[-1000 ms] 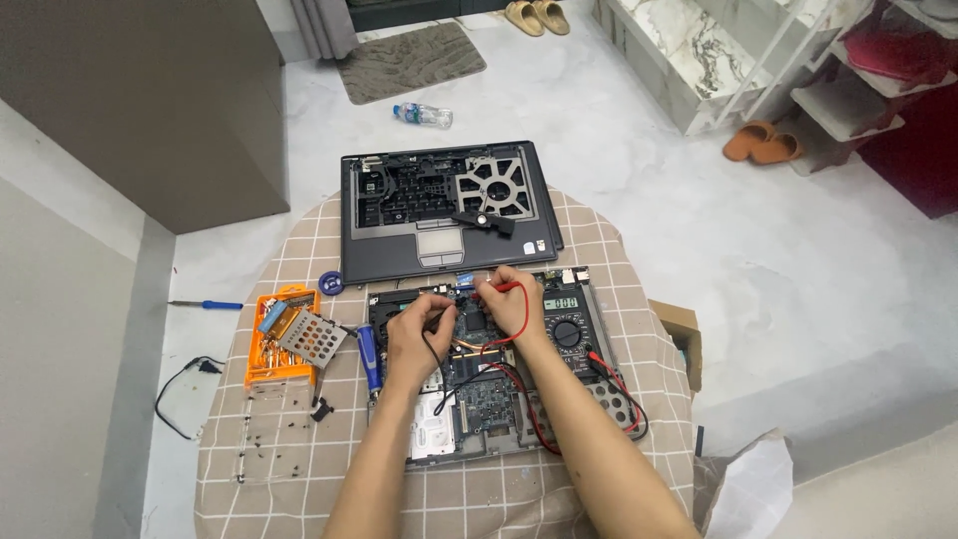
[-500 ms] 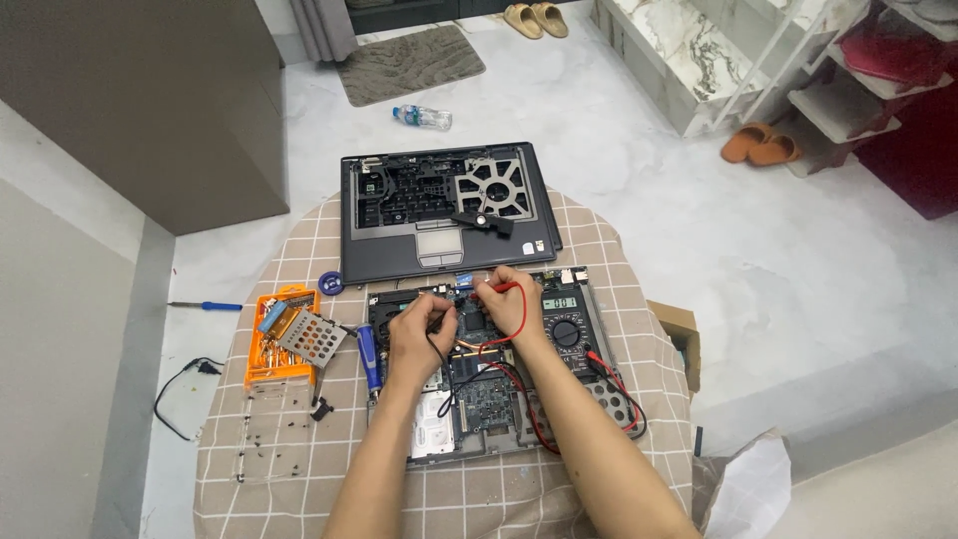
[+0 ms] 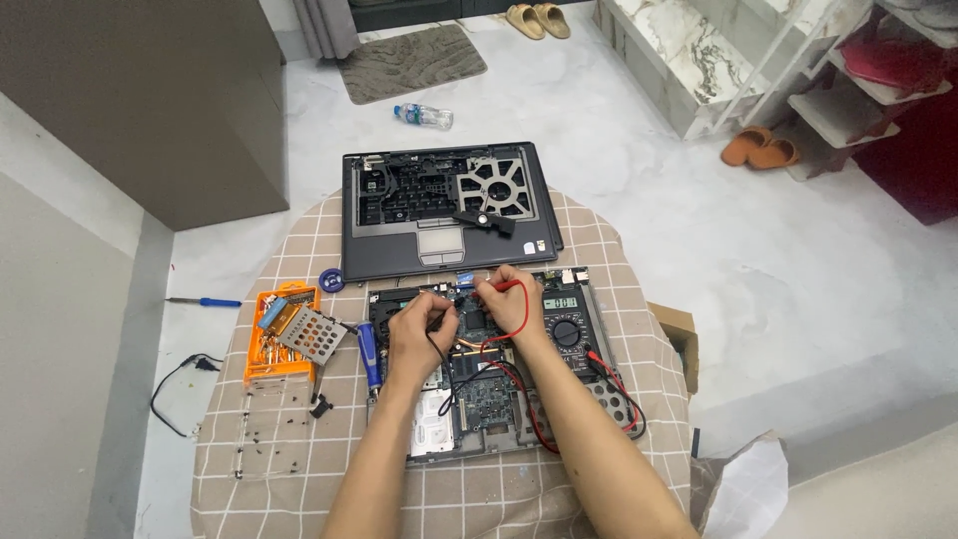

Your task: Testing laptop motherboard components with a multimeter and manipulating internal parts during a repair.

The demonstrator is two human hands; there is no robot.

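A round table (image 3: pixel 299 469) under a checked cloth fills the lower half of the view, standing on a pale floor (image 3: pixel 699 220). At its 12 o'clock edge lies a stripped laptop shell (image 3: pixel 399 255), its inside showing a fan grille and a small black part loose on top.

Just below, at the centre, sits the open laptop base with its circuit board (image 3: pixel 489 399) bare. Both hands work over the upper part of it. The left hand (image 3: pixel 417 334) is curled nearly closed and pinches a black probe (image 3: pixel 436 317) down onto the board. The right hand (image 3: pixel 511 299), at 1 o'clock from the left, is likewise closed around a red probe (image 3: pixel 496 287) that lies nearly level across its fingers. Red and black leads run from the probes over the board to the meter (image 3: pixel 567 324), which rests on the right part of the base, at 3 o'clock from the hands.

At 9 o'clock an orange tray (image 3: pixel 261 364) holds small tool bits, with a perforated metal plate (image 3: pixel 311 332) tilted over its right rim. A blue-handled screwdriver (image 3: pixel 368 351) lies between tray and base. Tiny screws (image 3: pixel 254 439) are scattered at 7 o'clock.

A cardboard box (image 3: pixel 681 334) sits past the table's 3 o'clock edge; what it holds cannot be seen. On the floor at 12 o'clock lies a plastic bottle (image 3: pixel 424 116).
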